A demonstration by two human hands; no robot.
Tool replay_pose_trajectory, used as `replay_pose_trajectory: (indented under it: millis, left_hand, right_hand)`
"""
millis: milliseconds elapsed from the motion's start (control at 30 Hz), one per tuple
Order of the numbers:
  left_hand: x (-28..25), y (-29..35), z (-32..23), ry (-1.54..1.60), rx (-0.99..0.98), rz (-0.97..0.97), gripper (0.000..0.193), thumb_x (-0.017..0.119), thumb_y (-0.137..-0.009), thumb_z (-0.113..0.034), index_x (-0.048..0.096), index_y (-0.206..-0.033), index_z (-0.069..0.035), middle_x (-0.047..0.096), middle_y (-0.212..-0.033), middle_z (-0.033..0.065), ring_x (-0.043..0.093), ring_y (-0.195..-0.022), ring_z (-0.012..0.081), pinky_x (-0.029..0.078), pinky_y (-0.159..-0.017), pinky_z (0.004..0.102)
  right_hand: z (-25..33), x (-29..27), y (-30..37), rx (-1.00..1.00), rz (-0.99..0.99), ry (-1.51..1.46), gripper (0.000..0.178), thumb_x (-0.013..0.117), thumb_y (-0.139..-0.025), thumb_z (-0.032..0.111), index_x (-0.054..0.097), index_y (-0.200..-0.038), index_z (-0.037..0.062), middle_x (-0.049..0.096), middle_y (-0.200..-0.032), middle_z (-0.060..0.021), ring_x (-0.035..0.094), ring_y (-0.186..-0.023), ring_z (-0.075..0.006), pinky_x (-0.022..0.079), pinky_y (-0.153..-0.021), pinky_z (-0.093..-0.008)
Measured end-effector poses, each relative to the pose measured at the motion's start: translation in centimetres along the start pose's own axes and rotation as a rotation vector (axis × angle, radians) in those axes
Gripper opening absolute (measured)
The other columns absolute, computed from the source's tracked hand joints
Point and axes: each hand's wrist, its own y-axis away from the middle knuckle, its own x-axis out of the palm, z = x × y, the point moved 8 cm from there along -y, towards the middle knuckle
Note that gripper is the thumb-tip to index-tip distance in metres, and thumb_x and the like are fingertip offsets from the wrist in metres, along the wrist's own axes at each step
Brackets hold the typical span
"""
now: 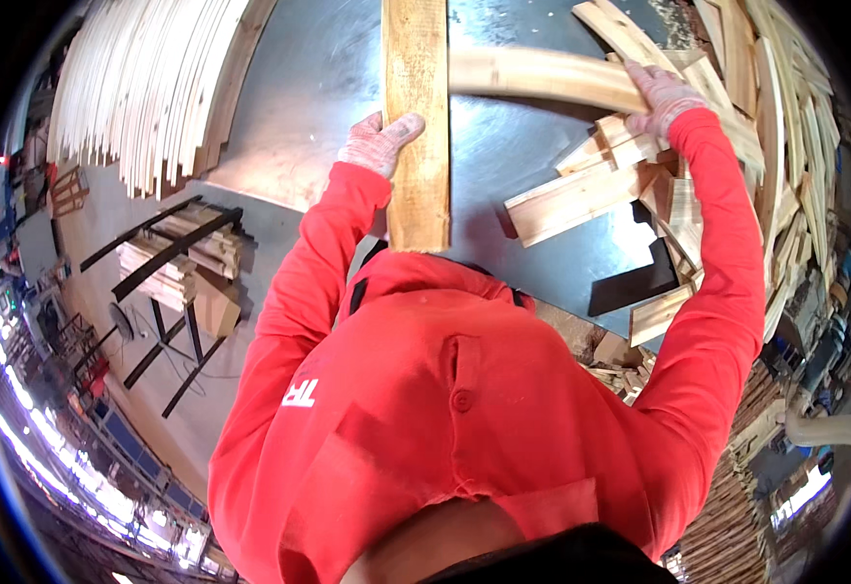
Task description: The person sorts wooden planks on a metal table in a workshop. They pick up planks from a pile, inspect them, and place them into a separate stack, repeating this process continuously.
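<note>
A long, rough-edged wooden plank (417, 175) points away from my chest over the metal table (328, 92). My left hand (379, 144), in a pale glove, grips its left edge with the thumb on top. To the right, a lighter wooden board (547, 78) lies crosswise, its left end meeting or passing by the plank; I cannot tell which. My right hand (663, 99), gloved too, is closed over the right end of that board, which is slightly blurred. Short wood offcuts (576, 202) lie below the right hand, near my right forearm.
A tall row of thin wooden strips (153, 88) stands at the far left of the table. Loose long boards (785, 146) crowd the right side. On the floor at left, a dark metal frame (177, 248) stands around stacked wood pieces (158, 273).
</note>
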Motion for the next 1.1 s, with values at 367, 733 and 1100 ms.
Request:
replay_pose_trajectory:
  millis: [367, 733, 1100]
  left_hand:
    - [4.8, -2.1, 5.0, 0.178, -0.088, -0.031, 0.054, 0.064, -0.090, -0.046, 0.062, -0.119, 0.000, 0.067, -0.108, 0.0122, 0.060, -0.097, 0.0215, 0.046, -0.089, 0.0342]
    - [10.4, -2.0, 2.9, -0.109, -0.142, 0.193, 0.062, 0.074, -0.082, -0.044, 0.061, -0.121, 0.003, 0.068, -0.105, 0.0145, 0.063, -0.092, 0.0258, 0.048, -0.084, 0.0363]
    - [12.3, 3.3, -0.3, -0.156, -0.166, 0.040, 0.065, 0.073, -0.082, -0.046, 0.061, -0.120, 0.005, 0.068, -0.105, 0.0172, 0.063, -0.098, 0.0288, 0.046, -0.090, 0.0360]
  right_hand:
    - [7.8, -1.0, -2.0, 0.176, 0.007, -0.448, 0.033, 0.058, -0.082, 0.029, 0.068, -0.101, 0.0045, 0.068, -0.100, -0.0190, 0.067, -0.091, -0.0311, 0.052, -0.079, -0.0424]
    - [-8.9, 4.9, 9.4, 0.599, -0.039, -0.429, 0.071, 0.061, -0.085, 0.030, 0.033, -0.149, 0.0168, 0.049, -0.139, -0.0240, 0.046, -0.130, -0.0366, 0.036, -0.110, -0.0435]
    - [-22.2, 12.2, 22.5, 1.271, -0.229, -0.386, 0.109, 0.080, -0.066, 0.056, 0.031, -0.149, 0.0062, 0.052, -0.136, -0.0217, 0.051, -0.127, -0.0343, 0.040, -0.107, -0.0425]
